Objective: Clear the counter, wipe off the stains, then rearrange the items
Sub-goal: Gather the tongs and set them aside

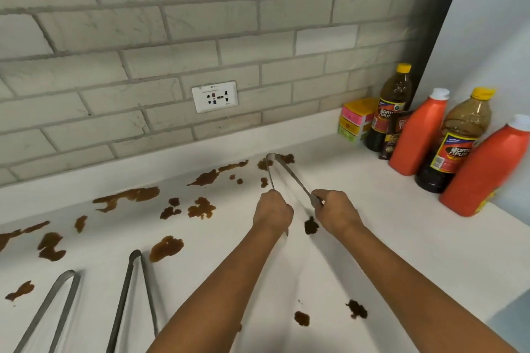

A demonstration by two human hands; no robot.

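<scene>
The counter (358, 252) is white, smooth and matt, blotched with glossy brown stains (166, 248). The tongs (282, 172) held in both hands look like brushed metal with a dull sheen, as do the 2 other tongs (132, 289) lying at the near left. The wall (172, 23) is pale grey brick-pattern tile, matt and faintly veined. The 2 orange bottles (417, 135) are opaque plastic with a soft shine; the 2 yellow-capped bottles (461, 135) are clear plastic with glossy printed labels.
</scene>
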